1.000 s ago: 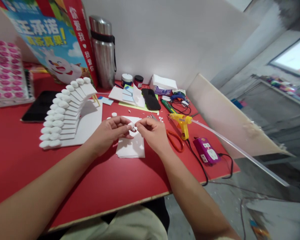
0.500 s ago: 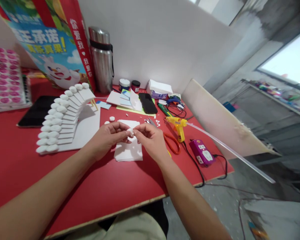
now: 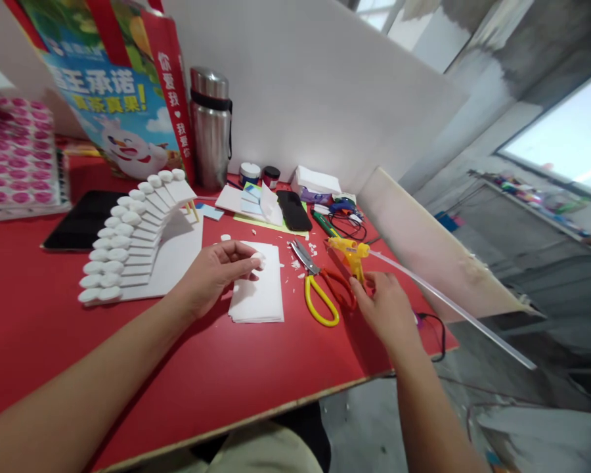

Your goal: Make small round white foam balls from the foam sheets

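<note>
My left hand (image 3: 217, 272) pinches a small white round disc (image 3: 259, 260) between thumb and fingertips, above a stack of white paper sheets (image 3: 259, 299). At the handle of a yellow hot glue gun (image 3: 349, 248) is my right hand (image 3: 387, 305), thumb on one side and fingers on the other. The gun rests on the table with a long clear glue stick (image 3: 443, 299) poking out of its back. Scissors (image 3: 320, 282) with one yellow and one red handle lie between my hands. A curved white stair model (image 3: 140, 243), edged with white oval pieces, stands to the left.
On the red table (image 3: 217, 394) are a black tablet (image 3: 81, 220), a phone (image 3: 294, 210), a steel thermos (image 3: 211, 131) and paint jars (image 3: 249, 173). A printed bag (image 3: 113, 98) stands at the back left. Paper scraps lie around the scissors. My right forearm mostly covers a purple power block.
My right hand has let go of the white disc and moved right to the glue gun's handle. The left hand keeps the disc. The scissors are now uncovered, and the view has shifted slightly.
</note>
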`<state>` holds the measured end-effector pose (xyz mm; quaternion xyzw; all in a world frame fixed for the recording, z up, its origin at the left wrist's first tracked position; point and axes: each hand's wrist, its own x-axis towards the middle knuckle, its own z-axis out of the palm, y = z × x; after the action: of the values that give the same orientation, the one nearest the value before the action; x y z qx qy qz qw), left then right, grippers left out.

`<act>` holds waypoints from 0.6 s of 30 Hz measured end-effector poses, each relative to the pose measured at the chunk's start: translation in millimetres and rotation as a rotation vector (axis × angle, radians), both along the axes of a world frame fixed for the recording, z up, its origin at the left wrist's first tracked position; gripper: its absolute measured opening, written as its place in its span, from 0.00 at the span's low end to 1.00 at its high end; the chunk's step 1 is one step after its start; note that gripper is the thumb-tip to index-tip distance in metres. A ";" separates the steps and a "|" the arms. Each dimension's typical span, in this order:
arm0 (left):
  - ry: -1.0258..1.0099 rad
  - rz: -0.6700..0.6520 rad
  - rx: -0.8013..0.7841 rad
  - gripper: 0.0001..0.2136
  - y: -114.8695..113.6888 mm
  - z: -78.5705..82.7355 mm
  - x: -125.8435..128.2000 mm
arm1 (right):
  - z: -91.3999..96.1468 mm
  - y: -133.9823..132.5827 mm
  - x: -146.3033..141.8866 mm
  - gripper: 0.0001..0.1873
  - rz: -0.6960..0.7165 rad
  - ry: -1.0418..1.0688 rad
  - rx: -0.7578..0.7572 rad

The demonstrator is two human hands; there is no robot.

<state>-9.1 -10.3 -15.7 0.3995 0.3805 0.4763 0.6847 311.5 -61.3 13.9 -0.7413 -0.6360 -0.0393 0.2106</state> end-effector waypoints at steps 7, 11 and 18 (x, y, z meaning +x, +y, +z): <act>0.024 0.028 0.000 0.15 -0.3 2.4 2.2 | -11.2 43.7 17.4 0.22 -0.057 0.033 -0.125; -0.016 0.057 -0.046 0.17 0.7 2.4 1.7 | -11.5 63.6 16.5 0.18 -0.103 0.256 -0.178; -0.071 0.112 -0.007 0.15 2.3 4.9 3.0 | 0.4 56.7 -1.7 0.17 -0.049 0.848 0.035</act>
<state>-6.1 -7.9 -10.8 0.3578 0.3793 0.5266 0.6714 309.7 -4.6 14.3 -0.7029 -0.4744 0.2534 0.4654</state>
